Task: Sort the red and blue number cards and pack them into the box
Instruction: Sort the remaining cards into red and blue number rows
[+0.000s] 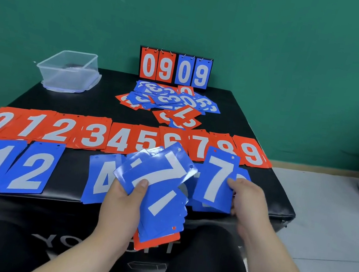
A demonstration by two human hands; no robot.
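Cards cover the black padded table [89,101] in front of me, sorted by colour and number. At the far left corner a clear plastic box [69,71] sits on its lid, apart from everything else. Across the middle runs the red row [111,137], stacks showing 0 through 9 side by side, edges overlapping. Nearer to me lies the blue row, with 0, 1 and 2 [2,165] at the left, then a bare stretch of table, then a blue 4 [100,177].

My left hand [122,207] grips a thick fanned stack of cards [159,194], thumb pressed on the top blue 7 and fingers curled underneath; a red card peeks out at the bottom of that stack. Behind it, towards the wall, a loose unsorted heap of red and blue cards [169,103] lies in front of a small scoreboard stand [174,68] reading 0 9 in red and 0 9 in blue.

My right hand [249,201] pinches a single blue 7 card [216,180] by its right edge, thumb on its face, holding it upright just above the blue cards lying at the right end of the near row. My knees in black trousers [207,259] flank the table's front edge.
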